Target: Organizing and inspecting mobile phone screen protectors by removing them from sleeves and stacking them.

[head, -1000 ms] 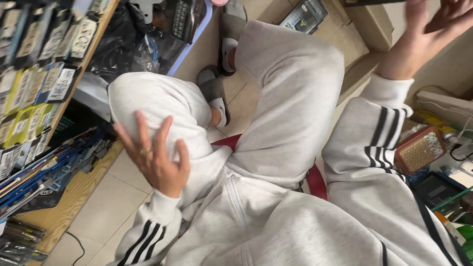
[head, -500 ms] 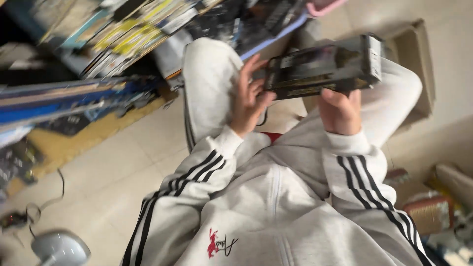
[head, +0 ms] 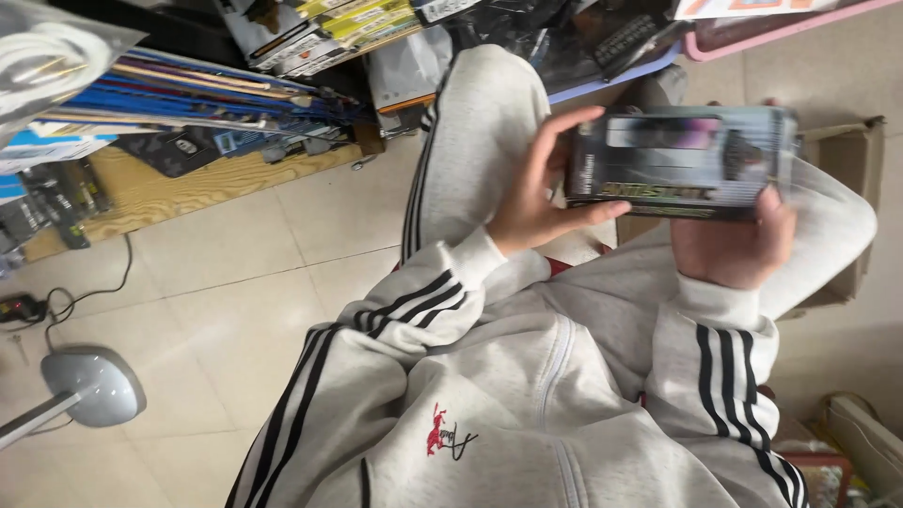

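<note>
Boxed product, a dark oblong package [head: 682,162] with a shiny printed face and a pale window along its top edge, sits at about two o'clock in the view, held level above the person's lap between both hands. At the box's nine o'clock end the left hand [head: 538,193] spreads wide, fingers fanned along the short side with the thumb laid under the lower edge, so it cradles rather than pinches. At the box's five o'clock corner the right hand [head: 732,246] closes around the underside, thumb tip resting on the front face and the other fingers hidden behind, so how tightly they curl cannot be told. Judging by how it lies, the box is already lifted and turned face up for a look, while it appears sealed and nothing has been taken out of it. Below the hands, grey sleeves with black stripes [head: 724,362] and grey trousers [head: 475,141] fill the middle of the view. Behind the box at three o'clock stands an open cardboard carton [head: 847,150] on the floor. At eleven o'clock a low wooden shelf [head: 188,183] carries blue packaged tools [head: 188,99] and other hanging packs. At eight o'clock a grey lamp base [head: 92,386] rests on the pale tiled floor [head: 235,310], with a black cable [head: 94,287] trailing near it
</note>
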